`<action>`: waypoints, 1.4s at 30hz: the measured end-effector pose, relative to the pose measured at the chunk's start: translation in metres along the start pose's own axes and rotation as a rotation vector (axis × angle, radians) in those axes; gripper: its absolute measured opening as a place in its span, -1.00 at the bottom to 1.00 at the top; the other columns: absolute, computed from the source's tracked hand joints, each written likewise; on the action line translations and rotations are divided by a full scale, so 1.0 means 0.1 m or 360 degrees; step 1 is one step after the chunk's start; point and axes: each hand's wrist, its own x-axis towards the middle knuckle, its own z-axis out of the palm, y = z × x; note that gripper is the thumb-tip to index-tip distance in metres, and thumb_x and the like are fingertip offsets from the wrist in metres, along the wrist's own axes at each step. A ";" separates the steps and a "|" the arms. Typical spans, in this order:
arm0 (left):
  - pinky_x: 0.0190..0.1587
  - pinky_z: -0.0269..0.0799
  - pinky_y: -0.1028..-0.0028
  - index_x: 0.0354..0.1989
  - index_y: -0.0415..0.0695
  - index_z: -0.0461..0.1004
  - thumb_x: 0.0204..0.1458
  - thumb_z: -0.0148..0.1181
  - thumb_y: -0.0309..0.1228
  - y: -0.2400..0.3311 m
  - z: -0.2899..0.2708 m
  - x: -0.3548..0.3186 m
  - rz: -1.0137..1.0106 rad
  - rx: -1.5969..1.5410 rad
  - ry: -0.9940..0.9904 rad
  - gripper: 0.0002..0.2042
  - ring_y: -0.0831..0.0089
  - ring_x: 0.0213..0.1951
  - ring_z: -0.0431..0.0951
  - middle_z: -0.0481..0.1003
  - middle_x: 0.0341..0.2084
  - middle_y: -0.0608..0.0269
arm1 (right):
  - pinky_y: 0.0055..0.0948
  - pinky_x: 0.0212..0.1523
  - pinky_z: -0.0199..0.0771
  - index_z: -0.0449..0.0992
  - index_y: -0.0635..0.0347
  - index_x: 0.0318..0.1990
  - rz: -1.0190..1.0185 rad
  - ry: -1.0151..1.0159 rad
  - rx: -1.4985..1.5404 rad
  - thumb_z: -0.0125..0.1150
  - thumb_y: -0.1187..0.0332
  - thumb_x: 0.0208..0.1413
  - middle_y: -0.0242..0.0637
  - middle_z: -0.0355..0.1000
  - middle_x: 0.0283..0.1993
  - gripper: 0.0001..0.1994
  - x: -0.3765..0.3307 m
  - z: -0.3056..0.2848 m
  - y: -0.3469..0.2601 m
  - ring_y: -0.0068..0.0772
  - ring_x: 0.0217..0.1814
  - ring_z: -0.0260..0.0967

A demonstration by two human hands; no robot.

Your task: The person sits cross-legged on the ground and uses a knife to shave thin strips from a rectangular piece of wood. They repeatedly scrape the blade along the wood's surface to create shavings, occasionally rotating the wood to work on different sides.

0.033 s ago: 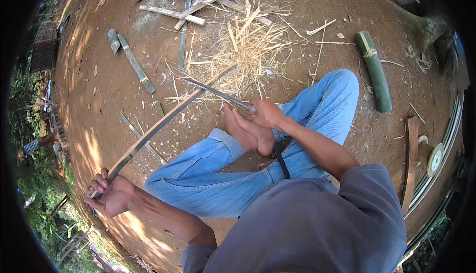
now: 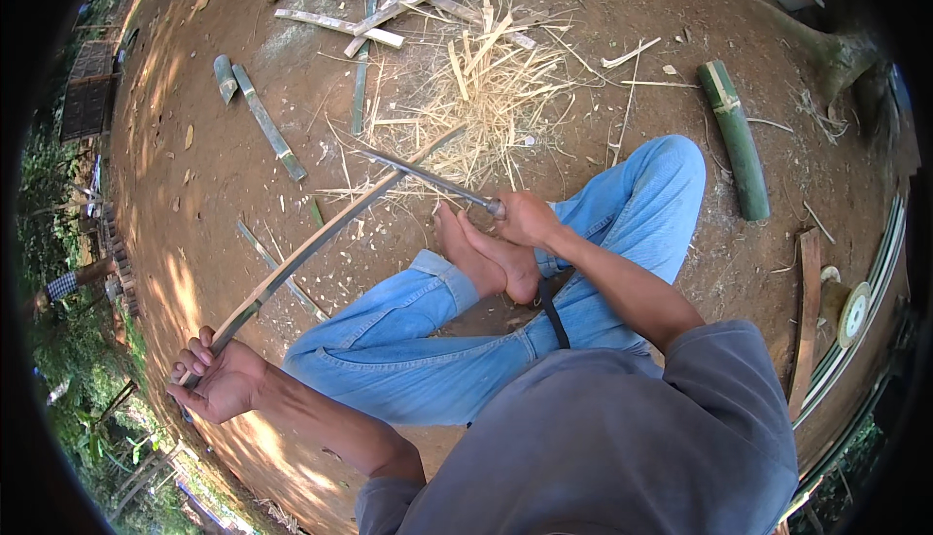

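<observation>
Gripping the near end of a long bamboo strip [image 2: 321,239], the left hand [image 2: 219,384] is curled tight around it, while the right hand [image 2: 525,217] is closed on the handle of a long knife [image 2: 428,178] whose blade meets the strip near its far end. The strip runs diagonally over the outstretched jeans-clad legs [image 2: 583,243]. A heap of pale shavings [image 2: 486,88] beyond suggests much paring is done. A green bamboo section [image 2: 736,141] and split slats [image 2: 340,25] lie unworked on the dirt ground [image 2: 194,195].
</observation>
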 end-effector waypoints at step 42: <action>-0.52 0.08 0.47 -0.56 -0.13 0.43 0.13 -0.02 -0.28 0.00 0.10 0.12 -0.0074 -0.0055 -0.0052 -0.73 0.53 -0.72 0.13 0.14 -0.81 0.39 | 0.00 -0.21 0.48 0.58 0.34 -0.29 0.0012 0.0040 -0.0145 0.06 0.31 0.06 0.19 0.51 -0.34 -0.73 0.15 -0.03 0.26 0.17 -0.26 0.52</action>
